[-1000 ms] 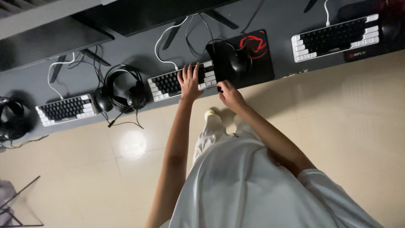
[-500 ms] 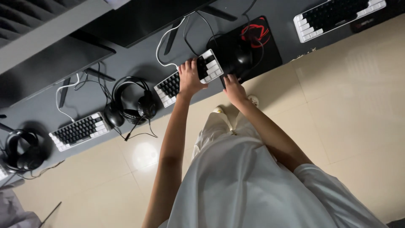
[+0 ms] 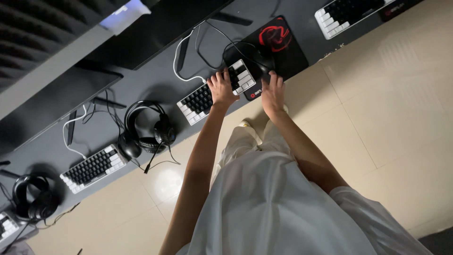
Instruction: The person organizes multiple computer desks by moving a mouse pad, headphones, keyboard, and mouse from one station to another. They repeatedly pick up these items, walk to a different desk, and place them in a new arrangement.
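Note:
My left hand [image 3: 221, 89] lies flat with spread fingers on the right half of a black-and-white keyboard [image 3: 197, 102] near the front edge of a dark desk [image 3: 141, 85]. Just to its right, my right hand [image 3: 273, 92] rests with fingers stretched out on the near edge of a black mouse pad with a red emblem [image 3: 285, 45]. A dark mouse [image 3: 261, 60] sits on the pad just beyond my right fingertips. Neither hand holds anything.
A black headset [image 3: 146, 130] lies left of the keyboard. Further left are a second keyboard [image 3: 92, 166] and another headset [image 3: 33, 200]. A third keyboard [image 3: 351, 13] is at the top right. Monitors [image 3: 155, 33] stand behind. White cables [image 3: 181, 56] cross the desk. Beige floor tiles [image 3: 391, 108] lie below.
My right hand has moved forward from the desk edge onto the mouse pad beside the keyboard. My left hand stays on the keyboard. The view has shifted towards the desk.

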